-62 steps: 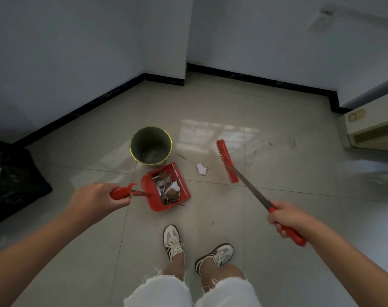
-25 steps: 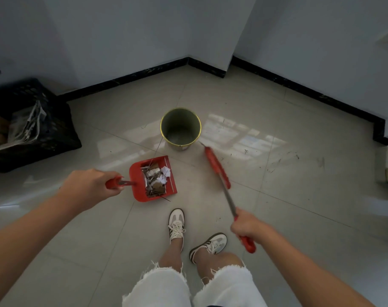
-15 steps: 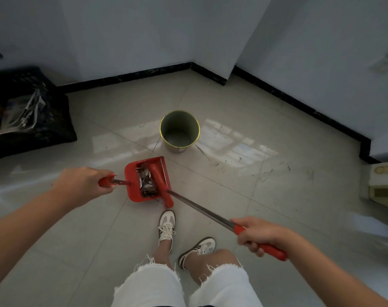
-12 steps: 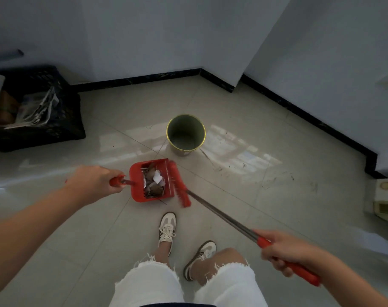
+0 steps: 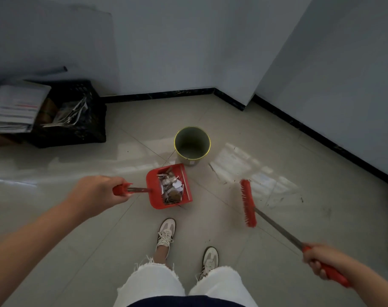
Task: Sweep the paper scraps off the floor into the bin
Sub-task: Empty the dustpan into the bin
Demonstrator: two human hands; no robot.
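My left hand [image 5: 100,191] grips the red handle of a red dustpan [image 5: 153,191], which sits low over the floor just in front of my feet. White and brown paper scraps [image 5: 172,190] are piled in the pan. A round green bin with a yellow rim [image 5: 192,142] stands open on the tiles just beyond the pan. My right hand [image 5: 319,260] holds the red grip of a broom; its red brush head [image 5: 247,202] hangs to the right of the pan, apart from it.
A black crate [image 5: 78,127] stuffed with newspapers stands at the left by the wall, with a stack of papers [image 5: 14,107] beside it. Walls with black skirting form a corner behind the bin. My two shoes [image 5: 165,232] stand on the tiles near the pan.
The broom head was against the dustpan's mouth half a second ago; it has swung away to the right. The last white scrap on the floor is now in the pan.
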